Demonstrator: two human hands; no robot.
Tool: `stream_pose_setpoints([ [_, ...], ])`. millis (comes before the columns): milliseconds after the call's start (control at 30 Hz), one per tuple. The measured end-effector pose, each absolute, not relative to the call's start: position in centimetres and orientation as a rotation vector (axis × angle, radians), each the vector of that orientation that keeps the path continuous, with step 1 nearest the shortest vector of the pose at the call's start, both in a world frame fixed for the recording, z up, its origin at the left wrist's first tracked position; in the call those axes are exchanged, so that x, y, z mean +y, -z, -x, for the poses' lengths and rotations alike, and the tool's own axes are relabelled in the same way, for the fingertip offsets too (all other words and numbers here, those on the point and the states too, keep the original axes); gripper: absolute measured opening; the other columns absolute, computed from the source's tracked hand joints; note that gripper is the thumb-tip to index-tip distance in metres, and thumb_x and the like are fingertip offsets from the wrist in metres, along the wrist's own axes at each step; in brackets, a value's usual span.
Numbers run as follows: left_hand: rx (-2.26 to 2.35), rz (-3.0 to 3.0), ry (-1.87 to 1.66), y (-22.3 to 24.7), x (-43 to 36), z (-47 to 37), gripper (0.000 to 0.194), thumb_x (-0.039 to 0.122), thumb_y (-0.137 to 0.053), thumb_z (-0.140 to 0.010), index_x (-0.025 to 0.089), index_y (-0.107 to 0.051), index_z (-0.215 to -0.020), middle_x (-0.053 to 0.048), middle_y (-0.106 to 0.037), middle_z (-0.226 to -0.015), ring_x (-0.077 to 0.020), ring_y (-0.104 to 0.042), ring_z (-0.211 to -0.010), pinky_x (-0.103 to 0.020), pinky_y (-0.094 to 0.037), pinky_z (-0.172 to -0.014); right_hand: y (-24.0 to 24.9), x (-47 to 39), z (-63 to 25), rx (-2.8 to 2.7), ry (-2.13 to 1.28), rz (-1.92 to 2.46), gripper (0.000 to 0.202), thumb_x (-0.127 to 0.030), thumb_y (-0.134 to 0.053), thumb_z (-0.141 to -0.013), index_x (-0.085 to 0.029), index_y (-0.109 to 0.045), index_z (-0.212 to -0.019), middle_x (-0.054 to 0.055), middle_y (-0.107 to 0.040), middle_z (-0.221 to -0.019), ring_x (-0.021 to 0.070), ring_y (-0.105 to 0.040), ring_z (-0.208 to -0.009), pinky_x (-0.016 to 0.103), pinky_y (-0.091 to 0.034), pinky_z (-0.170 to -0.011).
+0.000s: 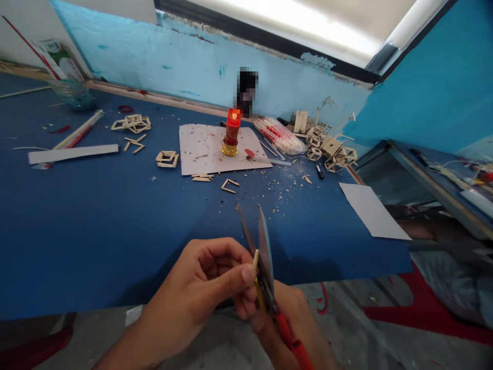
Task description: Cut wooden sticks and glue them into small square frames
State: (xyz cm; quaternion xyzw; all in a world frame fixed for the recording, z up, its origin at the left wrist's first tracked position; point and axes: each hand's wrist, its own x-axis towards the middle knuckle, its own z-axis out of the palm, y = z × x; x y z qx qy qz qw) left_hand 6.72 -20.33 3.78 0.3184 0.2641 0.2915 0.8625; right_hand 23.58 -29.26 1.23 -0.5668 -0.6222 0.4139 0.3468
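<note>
My left hand pinches a short pale wooden stick between thumb and fingertips, above the table's near edge. Beside it, my right hand is closed on a pair of scissors with red handles. Their blades stand apart and point away from me, the stick close against them. Beyond the blades, a three-sided stick frame lies on the blue table. A few cut sticks and a small square stick frame are to its left.
A lit red candle in a gold base stands on white paper. A bag of red-tipped sticks and a heap of stick frames lie right of it. More stick frames and a white strip lie left. White paper overhangs the right edge.
</note>
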Motion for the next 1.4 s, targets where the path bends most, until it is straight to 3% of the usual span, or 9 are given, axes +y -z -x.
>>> stream_pose_setpoints([
  [300,0.602,-0.692,-0.691,-3.2,-20.3,-7.0,0.019,0.032,-0.089,-0.09,0.016,-0.081,-0.083,0.0,-0.073,-0.063,-0.0092,-0.068,-0.055,-0.014,-0.056,-0.054,-2.0,-28.8,-26.4,-1.296,-1.001,1.982,0.067,-0.085,-0.054,-0.091,-0.024,-0.046,-0.064,-0.003,-0.046,-0.053,0.0135,-0.044,-0.047,0.026,-0.033,-0.045],
  [500,0.688,-0.911,-0.634,-3.7,-17.9,-4.1,0.025,0.041,-0.084,-0.094,0.018,-0.078,-0.086,-0.002,-0.075,-0.07,-0.0133,-0.071,-0.064,-0.018,-0.058,-0.06,-2.6,-21.0,-35.4,-1.824,-0.277,2.643,0.058,-0.075,-0.051,-0.098,-0.025,-0.064,-0.074,0.009,-0.072,-0.068,0.0274,-0.063,-0.064,0.034,-0.033,-0.058],
  [700,0.967,-1.432,-0.687,-4.9,-12.8,-1.4,0.02,0.041,-0.081,-0.094,0.022,-0.081,-0.088,-0.002,-0.075,-0.07,-0.0139,-0.066,-0.064,-0.017,-0.056,-0.06,-3.9,-15.4,-40.2,-2.055,-0.406,2.538,0.049,-0.064,-0.064,-0.096,-0.022,-0.07,-0.073,0.012,-0.077,-0.074,0.0285,-0.067,-0.067,0.035,-0.037,-0.059],
  [867,1.03,-1.59,-0.686,-6.1,-9.5,-2.3,0.016,0.041,-0.083,-0.09,0.025,-0.084,-0.088,0.0,-0.075,-0.068,-0.0129,-0.067,-0.062,-0.013,-0.053,-0.056,-6.7,-15.4,-38.2,-2.248,-0.11,2.094,0.031,-0.049,-0.065,-0.102,-0.023,-0.081,-0.101,0.012,-0.081,-0.091,0.0304,-0.073,-0.077,0.038,-0.046,-0.066],
  [933,1.007,-1.604,-0.647,-6.3,-8.5,-4.0,0.014,0.039,-0.085,-0.088,0.025,-0.083,-0.09,-0.001,-0.077,-0.072,-0.0143,-0.071,-0.065,-0.015,-0.055,-0.057,-7.2,-14.5,-35.7,-2.231,-0.274,1.622,0.035,-0.043,-0.064,-0.106,-0.026,-0.07,-0.136,0.009,-0.079,-0.124,0.0277,-0.076,-0.102,0.037,-0.054,-0.085],
  [1000,0.949,-1.566,-0.642,-6.3,-7.3,-5.9,0.014,0.033,-0.086,-0.086,0.022,-0.08,-0.091,-0.002,-0.081,-0.081,-0.0161,-0.074,-0.072,-0.018,-0.057,-0.062,-7.0,-12.8,-33.3,-2.224,-0.586,1.252,0.043,-0.037,-0.064,-0.108,-0.027,-0.059,-0.149,0.006,-0.078,-0.128,0.022,-0.075,-0.107,0.034,-0.056,-0.089],
  [1200,0.813,-1.528,-0.638,-4.6,-3.8,-8.6,0.019,0.036,-0.081,-0.094,0.021,-0.07,-0.095,0.0,-0.076,-0.078,-0.0168,-0.074,-0.077,-0.022,-0.055,-0.067,-3.6,-6.8,-30.8,-1.902,-1.02,0.943,0.006,-0.024,-0.071,-0.103,-0.02,-0.066,-0.103,-0.003,-0.073,-0.088,0.0093,-0.066,-0.072,0.022,-0.05,-0.067],
  [1333,0.953,-2.098,-0.625,-2.5,-1.7,-7.6,0.017,0.036,-0.07,-0.101,0.021,-0.077,-0.101,-0.004,-0.078,-0.09,-0.0213,-0.073,-0.082,-0.03,-0.054,-0.071,-1.9,-5.6,-31.5,-1.808,-1.205,1.084,0.016,-0.03,-0.064,-0.106,-0.018,-0.072,-0.114,-0.003,-0.065,-0.084,0.0085,-0.05,-0.065,0.022,-0.037,-0.054],
  [1400,0.915,-2.392,-0.57,-1.3,-1.0,-7.0,0.02,0.032,-0.065,-0.102,0.021,-0.08,-0.108,-0.01,-0.078,-0.112,-0.0267,-0.074,-0.098,-0.038,-0.055,-0.086,-1.3,-5.6,-31.6,-1.785,-1.296,1.152,0.021,-0.033,-0.061,-0.108,-0.018,-0.074,-0.116,-0.003,-0.062,-0.08,0.0089,-0.044,-0.062,0.023,-0.033,-0.052],
])
